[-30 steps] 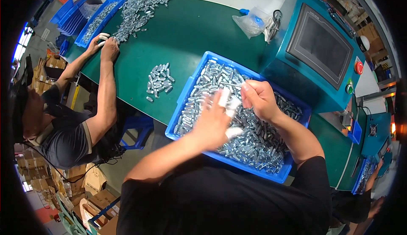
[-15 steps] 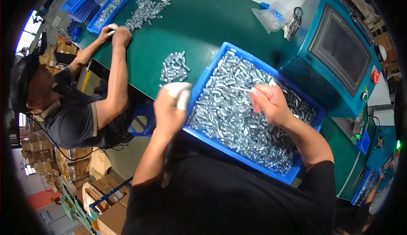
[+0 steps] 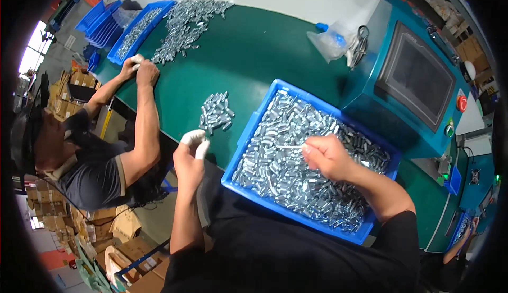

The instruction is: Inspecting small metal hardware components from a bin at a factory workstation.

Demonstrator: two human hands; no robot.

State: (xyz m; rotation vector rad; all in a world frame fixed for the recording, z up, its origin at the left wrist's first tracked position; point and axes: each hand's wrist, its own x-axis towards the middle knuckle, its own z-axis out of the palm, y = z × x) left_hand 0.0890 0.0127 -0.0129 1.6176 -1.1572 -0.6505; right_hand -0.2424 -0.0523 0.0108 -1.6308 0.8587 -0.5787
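A thin, pale metal rod (image 3: 290,147) sticks out leftward from my right hand (image 3: 329,158), pinched between thumb and fingers above a blue plastic bin (image 3: 241,144). Small shiny metal cylindrical parts (image 3: 286,174) fill that bin. My left hand (image 3: 189,158) is raised left of the bin, with white coverings on its thumb and forefinger. Its fingers are curled together; whatever they hold, if anything, is too small to make out. On the green table (image 3: 248,49), just beyond this hand, lies a small pile of the same metal parts (image 3: 216,112).
A co-worker (image 3: 87,155) sits at the left, hands by a larger heap of parts (image 3: 185,26) and a long blue tray (image 3: 138,31). At the right stands a teal machine (image 3: 365,89) with a dark screen. A plastic bag (image 3: 329,44) and coiled cable (image 3: 360,44) lie behind.
My left hand has moved left and slightly down, away from the bin's edge. The rod stays in my right hand. The whole view has shifted, so the bin appears lower.
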